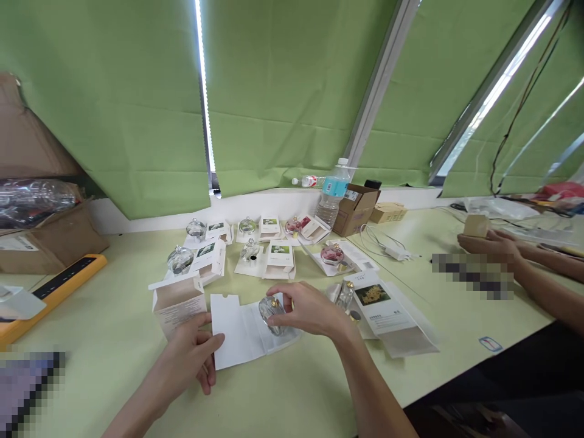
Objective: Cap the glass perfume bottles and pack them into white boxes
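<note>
My right hand (314,307) pinches a small round clear glass bottle (268,316) with a gold neck, tilted over an unfolded white card insert (233,331). My left hand (194,350) grips the left edge of that insert, thumb on top, with some fingers hidden. Against the left fingers stands an open white carton (179,299), its mouth facing up. Just right of my right hand, another glass bottle (344,295) lies beside a white box with a yellow flower picture (375,294).
Behind are several opened boxes with round bottles, including one with red contents (332,254). A water bottle (335,188) and brown carton (356,208) stand at the back. An orange power strip (59,291) lies left. At right, another person's hands (490,246) hold a small box.
</note>
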### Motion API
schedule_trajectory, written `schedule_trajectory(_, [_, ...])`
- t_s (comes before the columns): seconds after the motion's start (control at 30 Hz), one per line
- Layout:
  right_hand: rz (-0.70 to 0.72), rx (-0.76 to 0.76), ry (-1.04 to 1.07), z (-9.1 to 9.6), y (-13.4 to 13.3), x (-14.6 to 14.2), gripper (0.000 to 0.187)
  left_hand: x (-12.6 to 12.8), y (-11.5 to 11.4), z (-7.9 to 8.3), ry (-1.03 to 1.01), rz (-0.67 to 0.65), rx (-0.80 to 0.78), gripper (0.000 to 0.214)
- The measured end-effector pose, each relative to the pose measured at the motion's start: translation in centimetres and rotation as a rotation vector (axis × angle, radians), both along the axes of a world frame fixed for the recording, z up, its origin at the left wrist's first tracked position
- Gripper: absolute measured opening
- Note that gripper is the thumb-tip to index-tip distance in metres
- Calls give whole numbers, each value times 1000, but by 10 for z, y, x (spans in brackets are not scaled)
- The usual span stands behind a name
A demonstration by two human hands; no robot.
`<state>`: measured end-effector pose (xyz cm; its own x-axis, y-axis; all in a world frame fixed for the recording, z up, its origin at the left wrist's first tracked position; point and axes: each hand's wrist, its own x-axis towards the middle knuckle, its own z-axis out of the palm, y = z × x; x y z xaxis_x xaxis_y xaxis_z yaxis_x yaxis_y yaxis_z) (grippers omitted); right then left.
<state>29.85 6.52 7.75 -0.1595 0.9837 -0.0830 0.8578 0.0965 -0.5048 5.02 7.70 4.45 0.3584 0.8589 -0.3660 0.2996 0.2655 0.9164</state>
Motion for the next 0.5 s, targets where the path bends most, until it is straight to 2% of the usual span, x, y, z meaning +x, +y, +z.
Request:
schedule_trajectory(0.07, [-15, 25, -38, -3, 1, -3, 50, 0, 0, 0, -6, -8, 8, 49])
schedule_trajectory(0.27, [-64, 134, -220, -7, -2, -13, 24, -1, -1, 1, -8, -27, 18, 53])
schedule_trajectory(0.4, [-85, 223, -225, -10, 3, -20, 14, -4, -1, 8, 6, -109, 12, 48])
schedule_trajectory(0.5, [-79, 272, -217, -14, 9, -23, 13, -8, -1, 14, 20, -173, 1, 42])
